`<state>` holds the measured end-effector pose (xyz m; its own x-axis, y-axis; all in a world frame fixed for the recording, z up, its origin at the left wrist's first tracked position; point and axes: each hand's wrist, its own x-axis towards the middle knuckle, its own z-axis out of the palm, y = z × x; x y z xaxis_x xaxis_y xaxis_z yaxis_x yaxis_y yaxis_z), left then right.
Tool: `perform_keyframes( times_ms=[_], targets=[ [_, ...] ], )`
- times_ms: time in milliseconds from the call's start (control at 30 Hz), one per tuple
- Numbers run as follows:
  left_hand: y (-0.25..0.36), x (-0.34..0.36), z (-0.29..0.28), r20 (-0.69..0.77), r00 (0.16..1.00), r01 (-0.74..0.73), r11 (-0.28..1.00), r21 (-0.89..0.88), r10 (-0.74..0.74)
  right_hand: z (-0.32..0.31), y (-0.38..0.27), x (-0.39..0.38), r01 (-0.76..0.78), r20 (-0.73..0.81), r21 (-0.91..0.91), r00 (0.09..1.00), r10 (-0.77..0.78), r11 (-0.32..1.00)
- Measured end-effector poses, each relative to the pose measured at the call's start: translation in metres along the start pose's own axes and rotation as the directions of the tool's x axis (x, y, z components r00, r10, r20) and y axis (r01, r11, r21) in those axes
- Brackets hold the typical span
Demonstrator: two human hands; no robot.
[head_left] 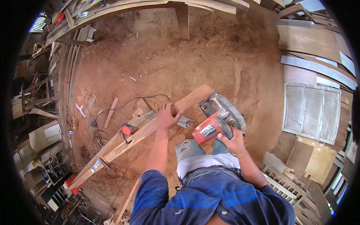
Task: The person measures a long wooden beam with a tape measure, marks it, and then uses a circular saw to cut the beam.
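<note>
In my right hand [233,141] is a red circular saw [208,129], its rear handle gripped and its blade guard turned to the right. The saw is held up in front of my thighs, close to the end of a long wooden board [191,100]. My left hand [167,117] rests on that board with the fingers spread. The board runs from the lower left up to the saw. A red and black tape measure [127,129] lies on the wood farther down. Nearer its lower end is a clamp-like metal tool [98,165]. The saw blade's edge is hidden.
A dark cord [146,97] loops over the dusty floor beyond the board. Offcuts, such as a thin strip [111,112], lie to the left. Stacked planks and a panelled door [311,111] stand at the right. A long timber bench [112,18] crosses the far side.
</note>
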<state>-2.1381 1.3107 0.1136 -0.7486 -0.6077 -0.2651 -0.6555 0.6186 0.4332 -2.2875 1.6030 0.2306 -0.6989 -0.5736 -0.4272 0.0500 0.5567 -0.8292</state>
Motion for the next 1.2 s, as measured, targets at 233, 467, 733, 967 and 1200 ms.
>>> perform_keyframes(
  times_ms=[233, 467, 733, 967, 1200],
  targets=[
    [0.011, 0.021, 0.026, 0.181, 0.973, 0.107, 0.978, 0.179, -0.14, -0.005, 0.003, 0.024, 0.005, 0.167, -0.024, 0.986, -0.001, 1.0],
    [-0.001, 0.02, 0.036, 0.122, 0.981, 0.106, 0.945, 0.31, -0.15, 0.004, 0.059, 0.025, 0.217, 0.185, 0.135, 0.953, -0.24, 0.967],
    [0.017, 0.031, 0.038, 0.08, 0.976, 0.157, 0.911, 0.382, -0.202, 0.018, 0.088, 0.04, 0.285, 0.157, 0.167, 0.938, -0.31, 0.944],
    [-0.008, 0.022, 0.036, -0.069, 0.991, -0.117, 0.989, -0.09, 0.111, 0.027, 0.078, 0.039, 0.226, 0.15, 0.222, 0.953, -0.262, 0.949],
    [-0.045, 0.025, 0.04, 0.0, 0.999, 0.05, 0.941, 0.335, -0.053, 0.032, 0.083, 0.035, 0.363, -0.087, 0.177, 0.931, -0.353, 0.915]
  ],
)
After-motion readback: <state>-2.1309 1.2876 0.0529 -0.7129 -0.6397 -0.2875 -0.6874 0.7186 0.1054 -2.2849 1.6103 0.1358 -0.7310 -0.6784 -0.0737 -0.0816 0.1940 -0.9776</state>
